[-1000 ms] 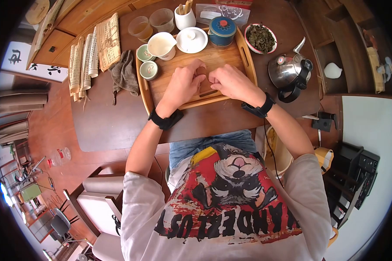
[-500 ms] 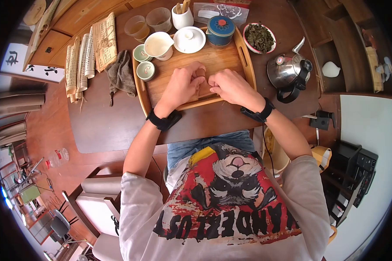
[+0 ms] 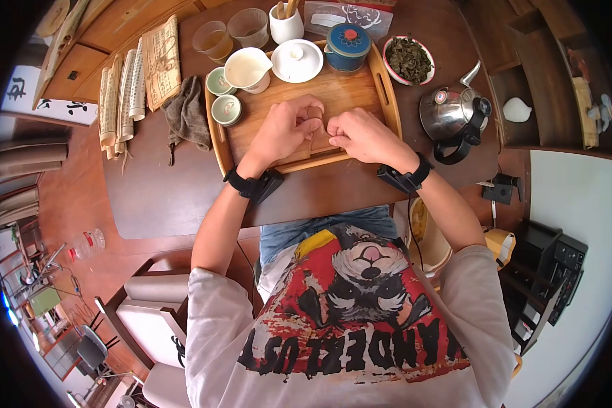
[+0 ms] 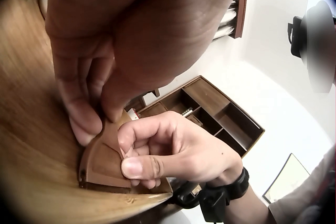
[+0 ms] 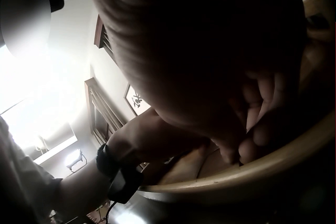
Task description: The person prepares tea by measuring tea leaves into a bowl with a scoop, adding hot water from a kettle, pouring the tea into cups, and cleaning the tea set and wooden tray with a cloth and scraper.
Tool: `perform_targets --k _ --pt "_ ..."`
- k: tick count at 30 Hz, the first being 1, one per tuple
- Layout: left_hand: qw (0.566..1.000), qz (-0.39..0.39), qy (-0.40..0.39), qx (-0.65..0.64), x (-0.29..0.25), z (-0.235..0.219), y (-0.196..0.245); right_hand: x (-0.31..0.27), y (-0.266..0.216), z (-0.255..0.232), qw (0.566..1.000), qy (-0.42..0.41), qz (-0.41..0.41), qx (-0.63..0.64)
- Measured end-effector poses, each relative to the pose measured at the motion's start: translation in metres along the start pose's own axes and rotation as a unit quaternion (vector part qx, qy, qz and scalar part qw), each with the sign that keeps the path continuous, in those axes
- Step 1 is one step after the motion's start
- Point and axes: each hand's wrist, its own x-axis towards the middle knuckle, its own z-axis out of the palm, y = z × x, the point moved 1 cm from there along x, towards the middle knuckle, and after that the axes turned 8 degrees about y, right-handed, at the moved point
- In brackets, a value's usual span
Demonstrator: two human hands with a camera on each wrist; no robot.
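Note:
Both hands are close together over the wooden tea tray (image 3: 262,119). A small, flat brown packet (image 4: 105,155) with a straight seam along one end shows between them in the left wrist view. My left hand (image 3: 282,134) pinches its upper part between thumb and fingers. The right hand (image 3: 368,132) pinches the packet's near side, thumb on top and index finger curled opposite. The right wrist view is dark; there the right hand's fingertips (image 5: 254,142) appear just above the tray's rim (image 5: 268,169).
On the tray stand two small green cups (image 3: 226,109), a white pitcher (image 3: 248,71), a white lidded bowl (image 3: 297,61) and a blue lidded pot (image 3: 347,47). A steel kettle (image 3: 449,112) and a plate of tea leaves (image 3: 409,61) stand right; a grey cloth (image 3: 187,119) lies left.
Over the last second the two hands have drawn slightly apart, both still pinching the packet. The tableware has stayed in place.

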Motion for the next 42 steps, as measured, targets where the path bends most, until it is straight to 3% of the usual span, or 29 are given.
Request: perform_targets --k 4,16,42 --pt "1.000 -0.012 -0.022 0.016 -0.002 -0.003 0.004 0.001 0.001 0.000 1.000 -0.003 0.007 0.005" --pt "0.994 0.032 0.017 0.105 -0.004 -0.001 0.015 0.000 0.001 0.002 1.000 0.021 0.002 -0.018" --pt "0.999 -0.028 -0.046 0.002 -0.001 -0.006 0.014 0.001 0.007 -0.004 0.999 -0.025 -0.014 0.034"
